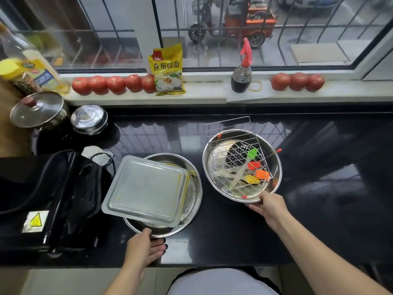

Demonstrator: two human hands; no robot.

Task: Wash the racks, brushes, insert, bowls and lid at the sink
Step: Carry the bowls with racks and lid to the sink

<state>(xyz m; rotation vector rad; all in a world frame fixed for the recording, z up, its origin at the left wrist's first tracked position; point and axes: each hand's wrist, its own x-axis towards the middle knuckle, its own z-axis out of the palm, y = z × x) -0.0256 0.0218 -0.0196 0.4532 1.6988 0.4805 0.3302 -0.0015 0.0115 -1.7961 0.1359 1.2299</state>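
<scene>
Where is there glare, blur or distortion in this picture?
Head view: daylight from the window mirrors its bars on the glossy black counter; the tall oil bottle at the left edge is smeared; the wide lens bends the white windowsill.

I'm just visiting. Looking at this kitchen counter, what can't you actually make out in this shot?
All from the head view:
- Sink: not in the picture.
- Left bowl: inside mostly hidden under the square tray.
- Right bowl: items beneath the wire racks and brushes are too tangled to identify.
- Left hand and right hand: fingertips hidden by the bowl rims.
- Oil bottle: blurred and cut off by the edge.
</scene>
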